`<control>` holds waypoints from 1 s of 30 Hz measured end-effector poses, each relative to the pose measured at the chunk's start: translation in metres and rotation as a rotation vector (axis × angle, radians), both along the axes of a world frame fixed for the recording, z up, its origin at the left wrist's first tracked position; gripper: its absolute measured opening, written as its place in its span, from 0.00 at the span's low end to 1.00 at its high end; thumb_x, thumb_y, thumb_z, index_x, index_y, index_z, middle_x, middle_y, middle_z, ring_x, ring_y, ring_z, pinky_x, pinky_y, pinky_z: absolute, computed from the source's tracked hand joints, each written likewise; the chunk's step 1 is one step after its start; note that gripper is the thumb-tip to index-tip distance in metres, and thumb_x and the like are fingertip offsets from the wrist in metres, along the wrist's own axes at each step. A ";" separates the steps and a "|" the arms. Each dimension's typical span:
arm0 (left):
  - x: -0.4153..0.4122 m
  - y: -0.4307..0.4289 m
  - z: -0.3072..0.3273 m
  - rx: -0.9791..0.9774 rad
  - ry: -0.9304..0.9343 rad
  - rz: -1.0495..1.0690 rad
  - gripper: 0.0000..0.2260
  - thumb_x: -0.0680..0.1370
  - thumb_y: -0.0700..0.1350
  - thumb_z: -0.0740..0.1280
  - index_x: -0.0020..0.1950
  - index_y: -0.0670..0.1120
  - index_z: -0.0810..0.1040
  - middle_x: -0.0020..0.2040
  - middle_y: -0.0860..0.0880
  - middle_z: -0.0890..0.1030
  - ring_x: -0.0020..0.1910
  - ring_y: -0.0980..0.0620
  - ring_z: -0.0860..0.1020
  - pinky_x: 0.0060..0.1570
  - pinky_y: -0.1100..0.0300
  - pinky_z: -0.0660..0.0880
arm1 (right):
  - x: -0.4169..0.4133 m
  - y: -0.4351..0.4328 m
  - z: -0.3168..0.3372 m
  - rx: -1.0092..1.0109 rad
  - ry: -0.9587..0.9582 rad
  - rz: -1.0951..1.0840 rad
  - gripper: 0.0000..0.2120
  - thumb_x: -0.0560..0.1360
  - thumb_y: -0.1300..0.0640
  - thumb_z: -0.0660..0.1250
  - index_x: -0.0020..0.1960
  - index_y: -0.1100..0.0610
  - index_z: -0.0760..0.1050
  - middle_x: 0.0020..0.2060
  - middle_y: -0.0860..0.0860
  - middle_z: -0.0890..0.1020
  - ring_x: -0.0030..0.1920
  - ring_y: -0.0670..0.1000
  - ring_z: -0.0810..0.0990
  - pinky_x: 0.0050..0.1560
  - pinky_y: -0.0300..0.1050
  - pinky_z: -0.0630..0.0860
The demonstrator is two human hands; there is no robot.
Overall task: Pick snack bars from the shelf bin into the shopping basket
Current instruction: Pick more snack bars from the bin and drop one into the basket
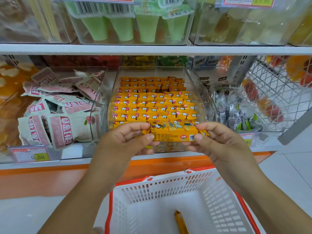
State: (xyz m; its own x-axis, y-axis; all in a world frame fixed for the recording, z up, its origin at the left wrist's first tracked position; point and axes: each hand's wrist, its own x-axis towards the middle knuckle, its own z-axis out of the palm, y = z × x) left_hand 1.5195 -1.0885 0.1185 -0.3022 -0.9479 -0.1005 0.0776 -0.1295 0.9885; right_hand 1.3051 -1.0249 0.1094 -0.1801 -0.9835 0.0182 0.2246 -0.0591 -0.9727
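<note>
Yellow foil-wrapped snack bar (pixel 175 132) held crosswise, long axis left-right, pinched at its ends by left hand (pixel 128 141) and right hand (pixel 217 142); white slotted plastic basket (pixel 162 188) lies directly below

Snack bar (pixel 174 132) wrapper: glossy yellow plastic film, crinkled at the ends; same on the bars in the clear, shiny plastic bin (pixel 194 92) mid-frame. Basket (pixel 168 188) at bottom: matt white perforated plastic, red rim. Rack (pixel 273 92) at right: bare metal wire.
</note>
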 end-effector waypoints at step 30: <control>-0.005 0.001 -0.001 -0.047 -0.049 0.056 0.02 0.79 0.39 0.65 0.47 0.45 0.76 0.41 0.47 0.86 0.41 0.47 0.86 0.45 0.55 0.82 | 0.001 -0.001 -0.002 0.019 -0.071 -0.063 0.10 0.61 0.55 0.72 0.41 0.55 0.78 0.37 0.54 0.84 0.39 0.58 0.86 0.39 0.41 0.81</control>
State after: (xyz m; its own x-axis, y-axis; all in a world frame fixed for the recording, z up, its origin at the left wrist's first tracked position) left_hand 1.5149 -1.0876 0.1178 -0.2445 -0.9672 -0.0688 0.0344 -0.0795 0.9962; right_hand 1.3062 -1.0262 0.1076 -0.2416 -0.9703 -0.0152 0.2889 -0.0570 -0.9556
